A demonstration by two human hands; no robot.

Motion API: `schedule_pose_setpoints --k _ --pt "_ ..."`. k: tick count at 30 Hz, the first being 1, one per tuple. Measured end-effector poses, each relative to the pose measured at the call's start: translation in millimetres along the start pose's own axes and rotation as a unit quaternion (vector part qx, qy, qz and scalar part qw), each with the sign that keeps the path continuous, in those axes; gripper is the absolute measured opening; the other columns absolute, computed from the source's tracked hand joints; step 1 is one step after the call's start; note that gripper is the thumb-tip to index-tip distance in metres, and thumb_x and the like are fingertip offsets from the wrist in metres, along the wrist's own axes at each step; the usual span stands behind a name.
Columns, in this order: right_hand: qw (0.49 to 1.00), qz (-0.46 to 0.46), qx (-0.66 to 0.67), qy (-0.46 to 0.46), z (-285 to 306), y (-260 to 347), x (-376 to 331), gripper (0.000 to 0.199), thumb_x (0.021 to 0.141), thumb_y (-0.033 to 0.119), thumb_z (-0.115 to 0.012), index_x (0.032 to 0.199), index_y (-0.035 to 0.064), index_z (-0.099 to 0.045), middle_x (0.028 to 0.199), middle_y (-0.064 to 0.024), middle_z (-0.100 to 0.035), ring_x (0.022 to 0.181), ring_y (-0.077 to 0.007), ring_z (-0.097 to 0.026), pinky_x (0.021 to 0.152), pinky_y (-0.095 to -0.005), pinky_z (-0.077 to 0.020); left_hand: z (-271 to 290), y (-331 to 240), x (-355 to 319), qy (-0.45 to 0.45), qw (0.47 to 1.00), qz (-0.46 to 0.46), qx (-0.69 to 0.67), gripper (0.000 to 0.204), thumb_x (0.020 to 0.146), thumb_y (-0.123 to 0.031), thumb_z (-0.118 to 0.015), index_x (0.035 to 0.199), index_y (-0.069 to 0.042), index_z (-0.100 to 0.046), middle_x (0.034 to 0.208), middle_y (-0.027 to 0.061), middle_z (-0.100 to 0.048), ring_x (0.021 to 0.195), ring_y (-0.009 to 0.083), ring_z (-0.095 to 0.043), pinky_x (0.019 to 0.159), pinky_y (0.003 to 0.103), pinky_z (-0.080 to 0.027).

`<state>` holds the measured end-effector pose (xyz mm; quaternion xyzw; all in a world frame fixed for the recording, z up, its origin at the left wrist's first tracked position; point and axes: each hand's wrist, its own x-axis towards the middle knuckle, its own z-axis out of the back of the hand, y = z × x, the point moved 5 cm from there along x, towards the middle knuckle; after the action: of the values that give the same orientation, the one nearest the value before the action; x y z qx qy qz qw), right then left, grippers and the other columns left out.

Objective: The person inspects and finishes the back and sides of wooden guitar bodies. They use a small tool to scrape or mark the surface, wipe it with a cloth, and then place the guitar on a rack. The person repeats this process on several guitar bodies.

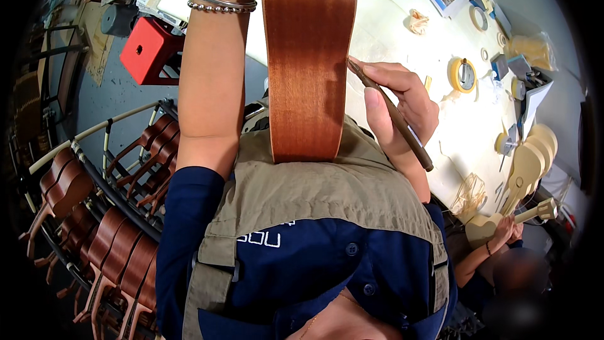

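- Keeping the tool light and steady would likely serve best, its tip moving in short, even strokes along the edge without digging into the wood.
- Bracing the body should help too: its near end sits against the apron, its far end runs out past the top of view.
- Right hand: fingers bent, pinching the tool near its tip, which appears to meet the body's right edge.
- Left hand: out of sight beyond the forearm; cannot tell its grip.

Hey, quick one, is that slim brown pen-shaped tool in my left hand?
No, the right hand holds the slim brown pen-shaped tool, its tip at the right edge of the reddish-brown wooden body.
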<state>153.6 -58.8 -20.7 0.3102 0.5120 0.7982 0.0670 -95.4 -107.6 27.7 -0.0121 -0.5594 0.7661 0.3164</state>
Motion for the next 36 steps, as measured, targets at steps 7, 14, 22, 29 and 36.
schedule_pose_setpoints --k 7,14,22,29,36 --pt "1.0 0.018 -0.012 -0.005 0.6 2.1 4.2 0.015 0.073 0.001 -0.064 0.089 0.0 -0.063 0.086 -0.0134 -0.067 0.076 -0.0209 -0.066 0.069 -0.0269 -0.0516 -1.2 9.1 8.6 -0.019 0.999 -0.028 -0.03 0.051 0.092 -0.038 -0.046 0.098 0.011 -0.056 0.083 0.0132 -0.062 0.08 0.0186 -0.058 0.074 0.03 -0.046" --pt "1.0 -0.005 -0.009 0.011 3.4 2.0 -4.5 0.013 0.073 0.0 -0.064 0.086 -0.001 -0.062 0.085 -0.0133 -0.067 0.076 -0.0211 -0.066 0.068 -0.0272 -0.0514 -1.2 5.2 7.0 -0.025 0.999 -0.015 -0.016 0.05 0.092 -0.037 -0.046 0.104 0.01 -0.056 0.086 0.013 -0.062 0.082 0.0187 -0.059 0.076 0.03 -0.046" --pt "0.992 -0.023 0.113 -0.059 19.5 -1.8 -15.8 0.017 0.081 -0.003 -0.054 0.098 -0.005 -0.055 0.096 -0.0226 -0.063 0.091 -0.0268 -0.064 0.082 -0.0332 -0.0492 30.0 43.8 9.1 -0.118 0.985 0.058 -0.116 0.04 0.093 -0.035 -0.048 0.09 0.003 -0.06 0.074 0.0024 -0.055 0.067 0.0096 -0.05 0.062 0.025 -0.041" --pt "0.982 -0.01 -0.017 -0.188 30.6 -37.4 -26.9 0.02 0.094 0.011 -0.044 0.108 -0.0022 -0.049 0.097 -0.0166 -0.065 0.09 -0.0217 -0.063 0.087 -0.0308 -0.0447 45.7 141.7 -94.7 -0.317 0.842 0.268 -0.344 0.039 0.091 -0.038 -0.046 0.111 -0.004 -0.046 0.093 0.0024 -0.048 0.082 0.014 -0.05 0.073 0.03 -0.043" --pt "0.964 0.023 -0.116 -0.237 8.0 -82.5 6.2 0.014 0.082 0.0 -0.06 0.095 0.0028 -0.054 0.1 -0.0116 -0.065 0.111 -0.0267 -0.056 0.097 -0.0388 -0.0395 -8.0 178.9 -210.7 -0.306 0.727 0.431 -0.438 0.027 0.096 -0.035 -0.035 0.104 -0.012 -0.044 0.064 -0.004 -0.037 0.084 0.0154 -0.049 0.091 0.045 -0.042"
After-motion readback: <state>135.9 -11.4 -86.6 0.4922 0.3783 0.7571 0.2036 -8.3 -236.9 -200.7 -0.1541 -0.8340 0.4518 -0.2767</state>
